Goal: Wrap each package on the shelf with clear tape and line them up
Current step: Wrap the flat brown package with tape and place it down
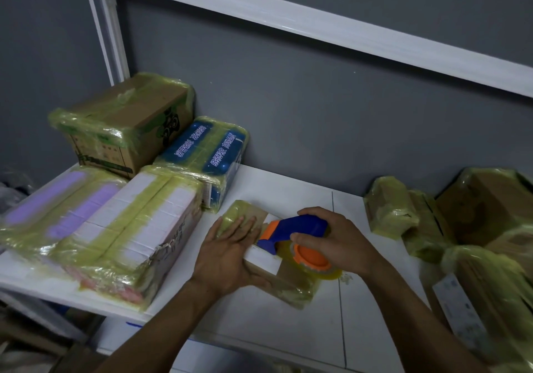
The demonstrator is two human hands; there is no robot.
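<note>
1. At far left, taped packages (109, 222) sit side by side on the shelf (288, 329). Their printing is blurred under the yellowish tape.
2. The left hand (227, 245) lies flat with fingers straight, pressing the small cardboard package (287, 282) at mid-shelf. Firm pressure there should stop it skidding.
3. The right hand (331, 243) has its fingers curled round the tape dispenser (291, 230). It should pull low and taut, overlapping the tape already on the package.
4. At right, a heap of wrapped parcels (427, 222) runs off-frame. The tape's free end is hidden.
</note>
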